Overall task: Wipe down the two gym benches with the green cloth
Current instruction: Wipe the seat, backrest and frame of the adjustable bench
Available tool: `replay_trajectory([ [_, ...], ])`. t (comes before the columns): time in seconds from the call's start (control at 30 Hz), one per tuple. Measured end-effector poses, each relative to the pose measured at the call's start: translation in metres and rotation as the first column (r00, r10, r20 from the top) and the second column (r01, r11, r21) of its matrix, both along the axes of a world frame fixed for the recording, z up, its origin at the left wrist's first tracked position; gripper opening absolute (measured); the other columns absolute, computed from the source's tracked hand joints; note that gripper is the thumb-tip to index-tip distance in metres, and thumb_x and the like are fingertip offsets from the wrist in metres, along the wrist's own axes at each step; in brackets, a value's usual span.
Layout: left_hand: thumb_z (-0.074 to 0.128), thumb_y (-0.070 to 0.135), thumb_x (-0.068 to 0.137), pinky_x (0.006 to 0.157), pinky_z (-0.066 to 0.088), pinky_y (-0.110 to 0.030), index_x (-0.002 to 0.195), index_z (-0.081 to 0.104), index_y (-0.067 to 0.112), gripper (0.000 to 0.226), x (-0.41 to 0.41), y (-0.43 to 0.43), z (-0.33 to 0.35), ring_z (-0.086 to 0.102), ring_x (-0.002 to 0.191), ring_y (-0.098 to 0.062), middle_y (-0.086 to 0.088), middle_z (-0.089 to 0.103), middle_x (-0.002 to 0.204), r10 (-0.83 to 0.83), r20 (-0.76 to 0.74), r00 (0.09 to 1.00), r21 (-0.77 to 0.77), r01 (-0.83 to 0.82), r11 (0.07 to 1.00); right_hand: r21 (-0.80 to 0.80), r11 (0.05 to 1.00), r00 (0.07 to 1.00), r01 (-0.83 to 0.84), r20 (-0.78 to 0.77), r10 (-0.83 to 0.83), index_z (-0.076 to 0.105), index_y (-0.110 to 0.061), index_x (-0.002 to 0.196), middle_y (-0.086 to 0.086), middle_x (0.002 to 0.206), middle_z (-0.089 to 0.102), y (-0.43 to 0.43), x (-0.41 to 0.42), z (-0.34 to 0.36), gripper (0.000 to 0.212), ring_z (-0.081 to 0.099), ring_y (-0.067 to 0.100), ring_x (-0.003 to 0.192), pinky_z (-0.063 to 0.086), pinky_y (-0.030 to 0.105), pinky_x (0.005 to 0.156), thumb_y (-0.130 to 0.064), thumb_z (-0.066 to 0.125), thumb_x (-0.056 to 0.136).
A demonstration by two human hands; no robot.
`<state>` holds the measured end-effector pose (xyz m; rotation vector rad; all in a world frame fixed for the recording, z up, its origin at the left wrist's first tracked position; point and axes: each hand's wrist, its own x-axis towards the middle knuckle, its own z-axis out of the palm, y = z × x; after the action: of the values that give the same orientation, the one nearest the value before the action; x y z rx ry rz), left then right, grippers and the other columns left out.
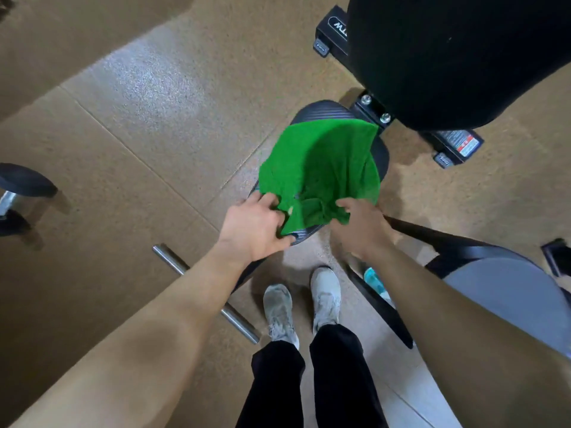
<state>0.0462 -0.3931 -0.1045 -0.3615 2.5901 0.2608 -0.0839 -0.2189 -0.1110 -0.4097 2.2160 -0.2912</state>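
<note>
Both hands grasp the green cloth (321,168) by its near edge.
Left hand (253,227) and right hand (360,225) pinch bunched fabric; cloth lies draped over the bench seat pad (381,156), apparently being spread for wiping.

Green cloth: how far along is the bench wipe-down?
Done: nothing visibly wiped; can't tell. In hand: left hand and right hand grip the green cloth, spread over the black seat pad. Left, likely: the black backrest and the grey pad at right.
</note>
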Motion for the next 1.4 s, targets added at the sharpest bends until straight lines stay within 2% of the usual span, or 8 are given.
replay_trajectory([
  [0.1, 0.050, 0.060, 0.084, 0.079, 0.047, -0.036, 0.082, 0.071, 0.024, 0.041, 0.008, 0.020, -0.024, 0.058, 0.097, -0.028, -0.001, 0.063, 0.104, 0.231, -0.205, 0.951, 0.011, -0.234, 0.972, 0.024, 0.999, 0.975, -0.022, -0.220, 0.027, 0.057, -0.029, 0.129, 0.005, 0.137, 0.045, 0.003, 0.010, -0.026, 0.042, 0.041, 0.030, 0.126, 0.038, 0.046, 0.105, -0.044, 0.049, 0.091],
  [0.17, 0.052, 0.046, 0.088, 0.092, 0.049, -0.043, 0.111, 0.067, 0.019, 0.039, -0.006, 0.023, -0.043, 0.055, 0.115, -0.032, -0.008, 0.059, 0.127, 0.365, -0.324, 0.873, 0.054, -0.367, 0.928, 0.018, 0.993, 0.933, -0.120, -0.339, 0.119, 0.035, -0.032, 0.149, 0.006, 0.154, 0.027, -0.004, -0.001, -0.040, 0.056, 0.028, 0.031, 0.138, 0.029, 0.049, 0.112, -0.046, 0.044, 0.095],
  [0.33, 0.034, 0.048, 0.098, 0.120, 0.015, -0.053, 0.156, 0.013, 0.010, 0.073, -0.055, 0.039, -0.094, 0.006, 0.152, -0.033, -0.013, 0.004, 0.165, 0.424, -0.129, 0.896, 0.038, -0.423, 0.905, 0.116, 0.858, 0.771, -0.501, -0.390, 0.503, -0.002, -0.030, 0.158, 0.010, 0.166, -0.010, -0.027, -0.030, -0.095, 0.069, -0.006, 0.034, 0.152, 0.008, 0.056, 0.122, -0.058, 0.023, 0.100],
  [0.63, 0.018, 0.043, 0.103, 0.120, 0.017, -0.052, 0.156, 0.013, 0.012, 0.062, -0.107, 0.005, -0.127, 0.008, 0.152, -0.030, -0.012, 0.007, 0.165, 0.287, -0.283, 0.915, -0.014, -0.303, 0.953, 0.135, 0.803, 0.648, -0.580, -0.521, 0.555, -0.004, -0.027, 0.158, 0.003, 0.166, -0.011, -0.061, -0.095, -0.121, 0.066, -0.010, 0.025, 0.153, 0.004, 0.049, 0.123, -0.057, 0.013, 0.101],
  [0.93, 0.023, 0.041, 0.102, 0.120, 0.018, -0.050, 0.156, 0.018, 0.012, 0.061, -0.116, 0.008, -0.127, 0.012, 0.151, -0.030, -0.012, 0.012, 0.164, 0.307, -0.333, 0.891, 0.026, -0.317, 0.948, 0.073, 0.962, 0.802, -0.261, -0.539, 0.258, 0.000, -0.037, 0.157, -0.002, 0.167, -0.002, -0.063, -0.096, -0.121, 0.060, 0.002, 0.028, 0.153, 0.013, 0.053, 0.121, -0.053, 0.015, 0.101],
  [1.17, 0.041, 0.031, 0.096, 0.121, 0.014, -0.046, 0.156, 0.017, 0.009, 0.068, 0.019, 0.054, -0.101, 0.006, 0.153, -0.026, -0.009, 0.005, 0.166, 0.304, -0.159, 0.939, 0.022, -0.305, 0.952, 0.089, 0.819, 0.720, -0.566, -0.431, 0.544, 0.006, -0.021, 0.158, 0.006, 0.167, -0.001, -0.033, 0.030, -0.105, 0.065, -0.002, 0.035, 0.152, 0.013, 0.052, 0.122, -0.043, 0.025, 0.100],
  [1.3, 0.031, 0.034, 0.099, 0.121, 0.018, -0.047, 0.156, 0.016, 0.007, 0.065, 0.010, 0.036, -0.102, 0.009, 0.152, -0.027, -0.012, 0.007, 0.165, 0.343, -0.142, 0.928, -0.021, -0.350, 0.937, 0.030, 0.681, 0.605, -0.732, -0.432, 0.669, 0.012, -0.029, 0.158, -0.002, 0.167, 0.005, -0.053, -0.003, -0.109, 0.063, 0.004, 0.027, 0.153, 0.012, 0.049, 0.121, -0.049, 0.025, 0.100],
  [1.4, 0.024, 0.039, 0.100, 0.120, 0.017, -0.048, 0.157, 0.010, 0.010, 0.064, -0.039, 0.012, -0.110, 0.009, 0.152, -0.028, -0.014, 0.005, 0.165, 0.449, -0.162, 0.879, -0.010, -0.456, 0.890, 0.029, 0.711, 0.623, -0.702, -0.457, 0.634, 0.006, -0.038, 0.156, -0.006, 0.167, -0.001, -0.075, -0.052, -0.113, 0.059, -0.002, 0.025, 0.153, 0.006, 0.050, 0.122, -0.054, 0.018, 0.100],
])
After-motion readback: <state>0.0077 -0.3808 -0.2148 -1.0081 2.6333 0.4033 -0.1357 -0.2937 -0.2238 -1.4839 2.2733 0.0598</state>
